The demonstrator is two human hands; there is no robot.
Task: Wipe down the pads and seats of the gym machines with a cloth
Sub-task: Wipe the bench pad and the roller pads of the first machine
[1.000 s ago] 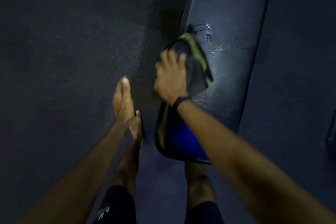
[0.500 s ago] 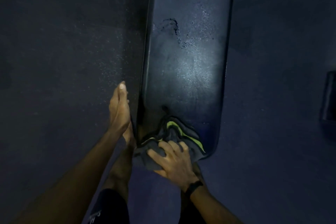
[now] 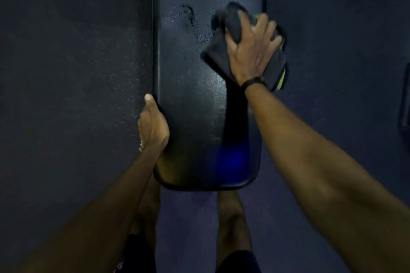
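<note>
A long black padded bench [image 3: 190,95] runs away from me down the middle of the view, with wet droplets on its far part. My right hand [image 3: 250,49] grips a bunched dark grey cloth [image 3: 216,51] with a yellow-green edge and presses it on the bench's right side. My left hand [image 3: 153,126] rests against the bench's near left edge, thumb pointing forward; its fingers are hidden under the pad's side.
Dark speckled rubber floor [image 3: 77,62] lies on both sides of the bench. My two bare legs [image 3: 230,217] stand just behind the bench's near end. A dark object [image 3: 405,108] shows at the right edge.
My right hand has carried the cloth from the bench's near end up to its right side, farther away. My left hand has moved onto the bench's left edge.
</note>
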